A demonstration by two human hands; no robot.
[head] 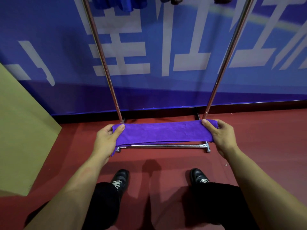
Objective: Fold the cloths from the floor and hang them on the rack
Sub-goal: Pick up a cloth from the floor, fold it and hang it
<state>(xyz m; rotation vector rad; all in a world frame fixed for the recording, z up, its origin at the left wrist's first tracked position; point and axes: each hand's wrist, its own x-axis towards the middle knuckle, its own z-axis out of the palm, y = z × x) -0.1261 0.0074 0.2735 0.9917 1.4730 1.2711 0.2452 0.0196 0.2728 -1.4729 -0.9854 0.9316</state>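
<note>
purple microfibre cloth (pixel 163 132), folded to a long strip, hangs stretched crosswise between the left hand (pixel 107 138) and right hand (pixel 219 136), each pinching an end. past it, the shiny steel rack (pixel 106 63) climbs up. guessing its top bar runs parallel, so just lift.

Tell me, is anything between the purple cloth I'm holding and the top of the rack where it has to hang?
Nothing visible blocks the way. The purple cloth, held by the left hand and right hand, sits low between the rack uprights. Blue cloth and darker cloths already hang above; the top bar is out of frame.
</note>
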